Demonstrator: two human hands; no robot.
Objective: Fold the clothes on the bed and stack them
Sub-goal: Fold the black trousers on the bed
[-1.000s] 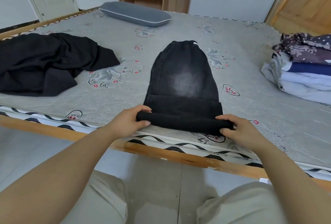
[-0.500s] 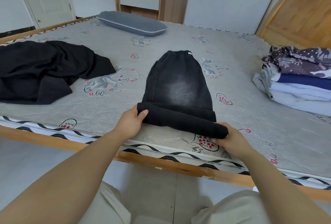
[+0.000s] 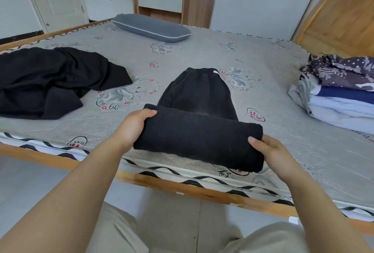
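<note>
Hand (image 3: 132,129) on jeans (image 3: 199,111) beside stack (image 3: 340,95)

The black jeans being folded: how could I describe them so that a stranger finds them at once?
On the grey patterned bed, look at the middle of the near edge, between the loose black clothes at the left and the folded stack at the right. The black jeans lie there, their near end lifted by the left hand and right hand. Only they are held.

Person with 2 bare forearms, no sleeves visible, wearing beige trousers (image 3: 121,230).
</note>
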